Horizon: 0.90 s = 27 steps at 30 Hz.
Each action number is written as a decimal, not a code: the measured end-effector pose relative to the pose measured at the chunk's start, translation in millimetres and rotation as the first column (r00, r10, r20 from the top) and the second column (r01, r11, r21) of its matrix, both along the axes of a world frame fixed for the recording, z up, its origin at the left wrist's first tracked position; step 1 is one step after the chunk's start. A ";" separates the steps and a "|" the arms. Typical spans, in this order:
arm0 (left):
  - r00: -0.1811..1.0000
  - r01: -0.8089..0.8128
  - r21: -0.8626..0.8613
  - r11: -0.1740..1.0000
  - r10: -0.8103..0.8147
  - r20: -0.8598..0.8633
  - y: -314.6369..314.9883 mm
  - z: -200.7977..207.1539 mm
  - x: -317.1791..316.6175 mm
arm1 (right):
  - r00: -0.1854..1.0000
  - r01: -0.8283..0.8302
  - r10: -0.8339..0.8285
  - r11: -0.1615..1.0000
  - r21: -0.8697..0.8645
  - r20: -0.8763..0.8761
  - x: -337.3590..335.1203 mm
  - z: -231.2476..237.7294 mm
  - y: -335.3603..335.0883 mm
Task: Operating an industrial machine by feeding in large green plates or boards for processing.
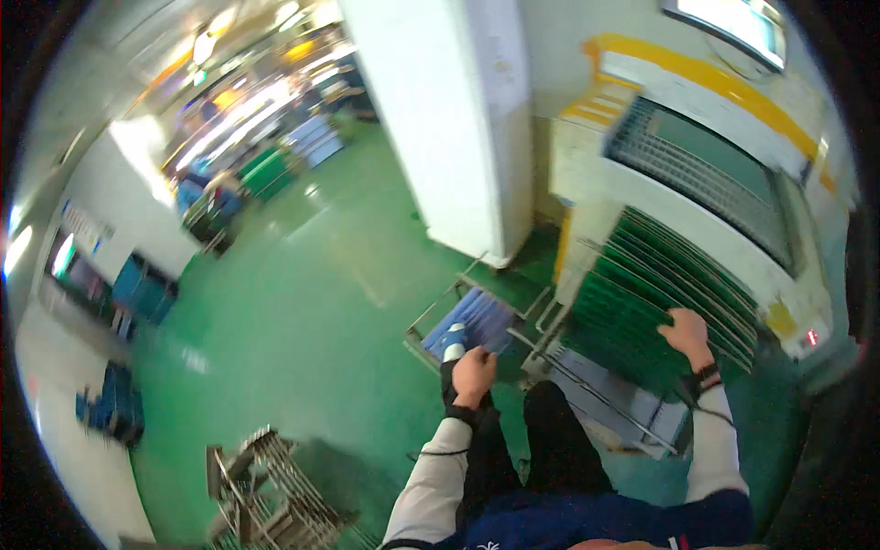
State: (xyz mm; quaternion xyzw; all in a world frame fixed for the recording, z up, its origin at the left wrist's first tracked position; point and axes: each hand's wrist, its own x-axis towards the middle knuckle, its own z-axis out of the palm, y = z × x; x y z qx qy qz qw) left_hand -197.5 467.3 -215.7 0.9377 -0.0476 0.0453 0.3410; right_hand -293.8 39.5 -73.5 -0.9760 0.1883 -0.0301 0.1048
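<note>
My right hand (686, 335) is closed at the edge of the foremost green panel (614, 307), with its fingers curled against it. Several such thin green panels stand tilted, one behind another, in a rack under the machine. In front of my legs, my left hand (475, 376) is closed in a loose fist; what it holds, if anything, is hidden. Past it show a white and blue shoe (454, 339) and a low metal-framed cart (417, 337) with a blue ribbed surface. A metal bar (596, 390) runs below the panels, over a pale flat board (642, 403).
A white machine (587, 147) with yellow trim stands at the right, a screen (733, 27) above it. Beside it rises a white pillar (449, 119). A metal rack (275, 495) stands at the lower left on the green floor (284, 339). Blue bins (144, 286) line the left wall.
</note>
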 end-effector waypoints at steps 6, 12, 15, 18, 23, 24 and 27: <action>1.000 0.000 0.023 1.000 0.000 0.016 0.0 -3.0 1.8 | 1.000 -0.019 0.019 1.000 0.003 -0.008 -3.0 -7.7 -6.2; 0.998 0.052 -0.014 0.999 -0.051 0.031 -2.7 -6.6 1.8 | 0.989 -0.110 0.112 0.993 -0.035 0.092 -15.6 12.0 -14.4; 0.995 0.069 -0.017 0.997 -0.068 0.071 2.1 -6.5 2.2 | 0.973 -0.134 0.150 0.986 -0.097 0.178 -24.2 69.4 -10.4; 0.995 0.058 -0.024 0.998 -0.056 0.080 3.2 -5.7 2.0 | 0.983 -0.055 0.072 0.993 -0.106 0.169 -38.9 136.5 -7.5; 0.996 0.086 -0.030 0.996 -0.085 0.038 -8.3 1.0 -0.3 | 0.871 -0.062 -0.060 0.971 0.231 0.487 -79.3 175.9 -85.8; 0.998 0.059 -0.014 0.998 -0.058 0.033 -2.9 -3.1 2.2 | 0.826 -0.138 -0.215 0.819 0.557 0.521 -83.4 182.9 -84.1; 0.998 0.038 -0.021 0.999 -0.037 0.050 10.0 -14.7 6.6 | 0.716 -0.259 -0.531 0.402 0.878 0.454 -91.8 178.7 -88.3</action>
